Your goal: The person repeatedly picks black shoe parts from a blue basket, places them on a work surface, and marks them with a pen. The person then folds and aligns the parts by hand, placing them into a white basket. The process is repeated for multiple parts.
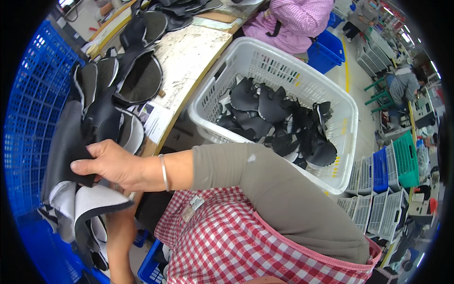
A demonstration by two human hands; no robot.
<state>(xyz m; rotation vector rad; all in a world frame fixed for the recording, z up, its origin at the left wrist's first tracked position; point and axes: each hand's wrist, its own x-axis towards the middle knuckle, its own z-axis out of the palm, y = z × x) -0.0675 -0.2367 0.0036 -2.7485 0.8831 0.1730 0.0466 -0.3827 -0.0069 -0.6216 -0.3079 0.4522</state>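
Note:
My right hand (116,165), with a silver bangle at the wrist, has its thumb pressed on a black shoe upper (68,142) and its fingers curled behind it. The upper's pale lining (99,201) shows below, where the piece folds over. My left hand (119,220) comes up from the lower edge beneath that lining; its fingers are hidden there. Several more black shoe uppers (142,75) with grey linings lie in a row on the worktable, just beyond my hands.
The worktable (189,52) has a worn white top. A white basket (279,52) of black cut pieces (274,104) stands to its right. On the left rises a blue crate (35,109). A person in a pink checked top (302,19) sits at the far side. Stacked crates (378,170) stand farther right.

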